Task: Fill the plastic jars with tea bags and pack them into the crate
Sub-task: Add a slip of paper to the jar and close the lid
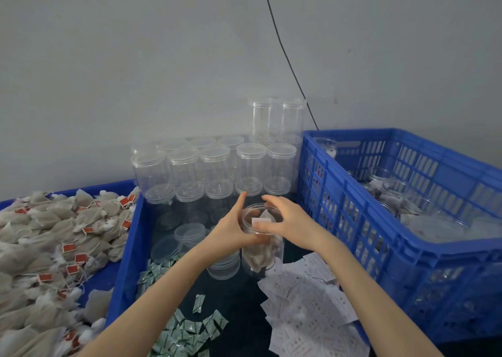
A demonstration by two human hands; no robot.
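Note:
A clear plastic jar (261, 256) partly filled with tea bags stands open in the middle. My left hand (231, 227) grips its rim from the left. My right hand (285, 219) curls over the mouth from the right, fingers pinching a small white slip (261, 221) at the opening. A heap of tea bags (51, 248) with red tags fills the blue tray at the left. The blue slotted crate (353, 221) at the right holds several filled jars (434, 221).
Stacked empty lidded jars (217, 164) stand behind, against the wall. Loose lids (173, 242) lie left of the jar. Green-white sachets (184, 329) and white paper slips (307, 307) are spread on the dark surface in front. A black cable (288, 63) hangs down the wall.

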